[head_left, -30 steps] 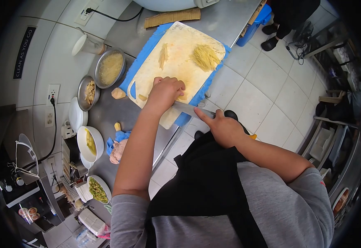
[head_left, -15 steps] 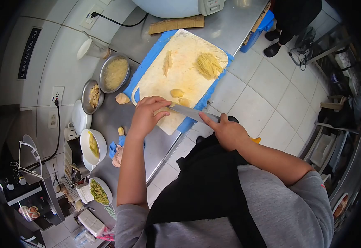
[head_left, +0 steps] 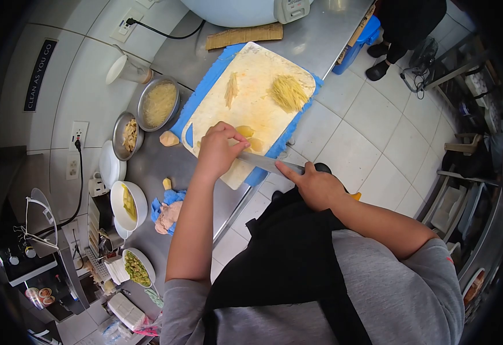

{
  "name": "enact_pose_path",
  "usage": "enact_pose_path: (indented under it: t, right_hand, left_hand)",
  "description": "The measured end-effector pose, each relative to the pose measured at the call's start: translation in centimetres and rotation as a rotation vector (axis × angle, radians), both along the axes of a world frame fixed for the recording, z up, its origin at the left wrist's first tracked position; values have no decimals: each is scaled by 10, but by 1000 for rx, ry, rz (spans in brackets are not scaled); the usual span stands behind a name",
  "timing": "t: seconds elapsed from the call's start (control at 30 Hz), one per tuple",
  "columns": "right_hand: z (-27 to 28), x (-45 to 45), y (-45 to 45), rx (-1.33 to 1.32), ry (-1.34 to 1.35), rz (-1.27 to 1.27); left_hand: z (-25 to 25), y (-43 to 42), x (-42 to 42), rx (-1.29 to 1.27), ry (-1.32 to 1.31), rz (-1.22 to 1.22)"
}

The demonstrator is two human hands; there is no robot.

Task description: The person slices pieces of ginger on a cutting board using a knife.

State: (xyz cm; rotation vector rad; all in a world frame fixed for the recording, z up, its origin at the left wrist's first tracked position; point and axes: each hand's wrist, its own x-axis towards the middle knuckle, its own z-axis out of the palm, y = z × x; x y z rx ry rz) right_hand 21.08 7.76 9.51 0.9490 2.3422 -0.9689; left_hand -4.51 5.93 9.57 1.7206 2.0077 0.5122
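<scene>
Steel tabletop (head_left: 155, 164) carried a cutting board (head_left: 257, 69) at upper centre. At mid-frame, the right hand (head_left: 319, 188) gripped a knife (head_left: 261, 162); the left hand (head_left: 220, 152) bent its fingers beside yellow slices (head_left: 244, 131), their hold unclear.

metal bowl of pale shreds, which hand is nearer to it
Left. The left hand is over the cutting board, beside the metal bowl's side of the counter; the right hand, holding the knife, is farther off, beyond the board's edge.

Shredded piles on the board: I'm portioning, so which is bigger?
The yellow right pile; it spreads much wider across the board than the narrow left pile.
</scene>
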Motion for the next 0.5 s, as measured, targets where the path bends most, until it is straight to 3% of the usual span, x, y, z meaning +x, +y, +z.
enact_pose_path:
  t: [0.1, 0.2, 0.3, 0.37, 0.5]
  right_hand:
    - [3, 1, -1, -6, 1, -1]
    - [3, 4, -1, -17, 0, -9]
    - [-4, 9, 0, -34, 14, -25]
    - [-9, 13, 1, -43, 36, -43]
    - [-8, 14, 6, -85, 112, -93]
  left_hand:
    - [-13, 14, 12, -145, 7, 67]
    - [-12, 19, 25, -277, 224, 145]
    - [-10, 5, 21, -131, 283, 182]
    - [-13, -8, 6, 184, -4, 278]
    - [-26, -45, 8, 334, -193, 504]
